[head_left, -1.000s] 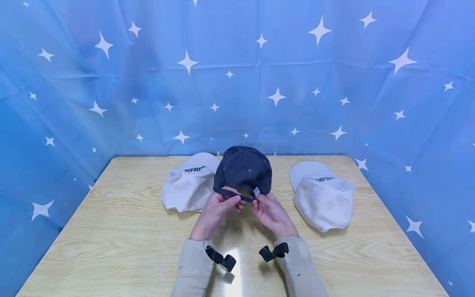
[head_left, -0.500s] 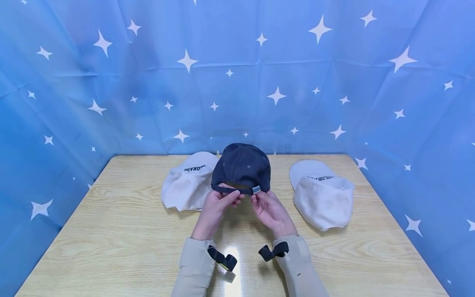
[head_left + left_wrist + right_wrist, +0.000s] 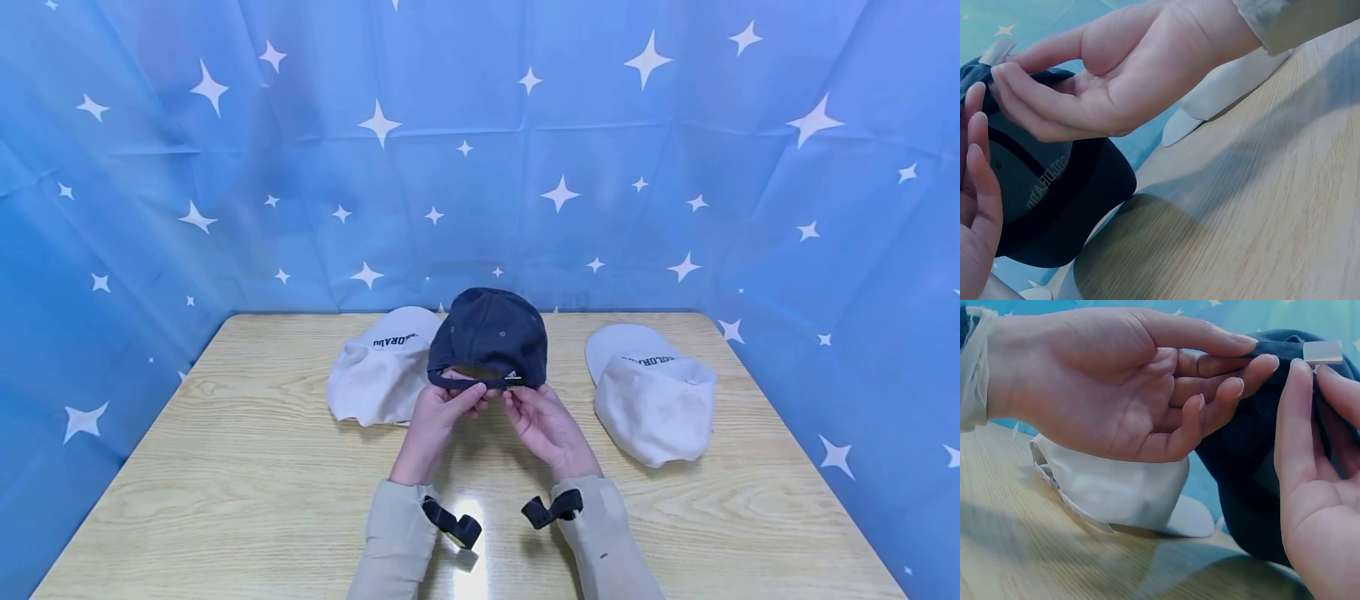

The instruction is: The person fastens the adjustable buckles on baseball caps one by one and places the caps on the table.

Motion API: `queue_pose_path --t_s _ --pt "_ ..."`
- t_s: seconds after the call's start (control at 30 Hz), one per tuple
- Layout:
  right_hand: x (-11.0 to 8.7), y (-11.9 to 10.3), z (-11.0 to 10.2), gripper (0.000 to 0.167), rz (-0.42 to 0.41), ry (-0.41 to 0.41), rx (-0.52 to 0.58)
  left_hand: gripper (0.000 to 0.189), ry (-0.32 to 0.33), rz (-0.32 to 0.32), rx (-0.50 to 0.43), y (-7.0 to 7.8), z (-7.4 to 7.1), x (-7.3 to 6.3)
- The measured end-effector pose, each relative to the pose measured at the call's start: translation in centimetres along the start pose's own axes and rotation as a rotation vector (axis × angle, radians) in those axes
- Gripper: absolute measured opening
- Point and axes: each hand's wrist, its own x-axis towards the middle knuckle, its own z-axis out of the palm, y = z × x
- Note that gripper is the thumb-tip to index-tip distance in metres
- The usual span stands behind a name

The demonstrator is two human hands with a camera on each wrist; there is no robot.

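A dark navy baseball cap [image 3: 491, 329] is held up off the table, its back opening facing me. My left hand [image 3: 437, 421] pinches the cap's back strap [image 3: 1279, 348] between thumb and index finger. At the strap's right end, my right hand [image 3: 551, 423] pinches the cap by its silver metal buckle [image 3: 1322, 352]. The right wrist view shows the right fingertips just under that buckle. Reversed lettering shows inside the cap's front in the left wrist view. The brim is hidden behind the crown in the head view.
A white cap [image 3: 378, 383] lies left of the navy one, partly behind it. Another white cap [image 3: 656, 408] with dark lettering lies to the right. Both rest on the wooden table [image 3: 225, 500]. A blue star-patterned cloth [image 3: 480, 208] hangs behind and at the sides.
The navy cap has risen slightly and its back strap has straightened. The buckle has swung from a slant to nearly level, now seen edge-on. The white caps have not moved.
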Motion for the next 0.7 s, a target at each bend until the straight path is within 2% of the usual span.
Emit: queue_pose_path --t_s 0.07,0.13,0.23,0.3,0.43,0.53,0.7 --pt "0.0 0.0 0.1 0.022 0.0 0.005 -0.011 0.017 0.004 0.001 0.007 -0.7 -0.2 0.2" --pt "0.0 0.0 0.1 0.019 0.0 0.012 -0.02 0.019 0.013 -0.001 0.01 -0.6 -0.1 0.2" --pt "0.0 0.0 0.2 0.019 0.002 0.022 -0.03 0.023 0.025 -0.021 0.006 1.0 0.5 -0.2" --pt "0.1 0.0 0.2 0.019 0.005 0.023 -0.04 0.03 0.041 -0.066 0.001 2.4 1.1 -0.5" --pt "0.1 0.1 0.3 0.021 0.011 0.034 -0.064 0.031 0.073 -0.152 -0.017 3.6 1.7 -0.7" --pt "0.1 0.1 0.3 0.02 0.015 0.051 -0.077 0.029 0.093 -0.184 -0.02 3.8 1.9 -0.7" --pt "0.1 0.3 0.2 0.019 0.019 0.044 -0.104 0.026 0.092 -0.204 -0.021 3.6 2.1 -0.7"
